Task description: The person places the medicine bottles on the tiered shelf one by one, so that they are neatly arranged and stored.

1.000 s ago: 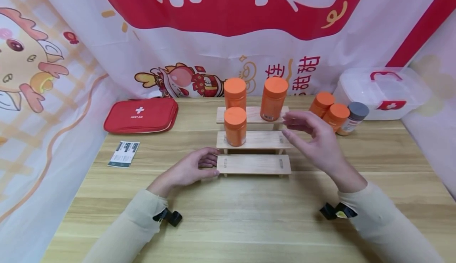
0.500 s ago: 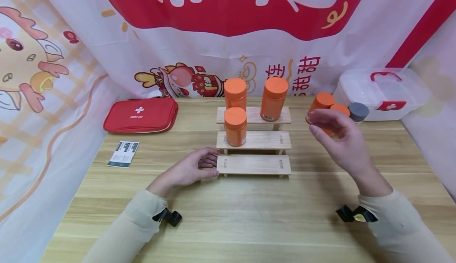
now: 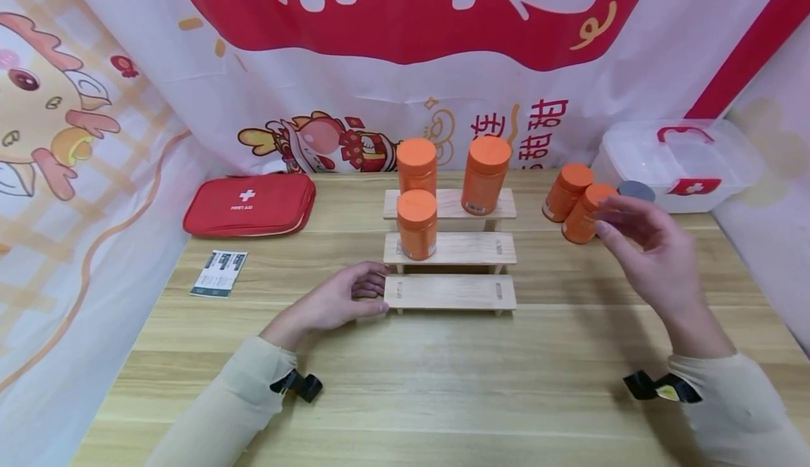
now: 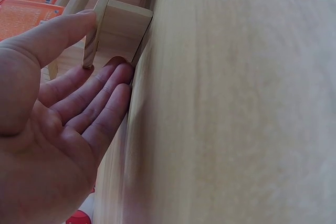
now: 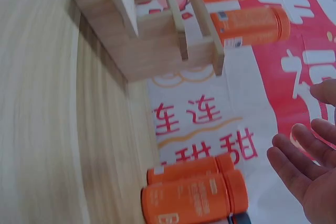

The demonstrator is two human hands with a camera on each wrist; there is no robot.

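Observation:
A three-step wooden display stand (image 3: 450, 292) stands mid-table. My left hand (image 3: 338, 302) holds the left end of its lowest step; in the left wrist view the thumb lies on one side of the board (image 4: 92, 43) and the forefinger on the other. Two orange bottles, one left (image 3: 416, 161) and one right (image 3: 486, 178), stand on the top step, and another orange bottle (image 3: 418, 231) on the middle one. My right hand (image 3: 658, 263), fingers loosely bent and holding nothing, is beside two orange bottles (image 3: 566, 193) and overlaps a grey-capped bottle (image 3: 635, 190), mostly hidden behind it.
A red first-aid pouch (image 3: 249, 205) lies at the back left, with a printed card (image 3: 219, 273) in front of it. At the back right is a clear plastic box (image 3: 677, 164) with a red handle. A printed cloth (image 3: 373, 87) hangs behind the table.
My right hand has moved right, away from the stand, past the two orange bottles to the grey-capped one. The left hand and the bottles on the stand stay in place.

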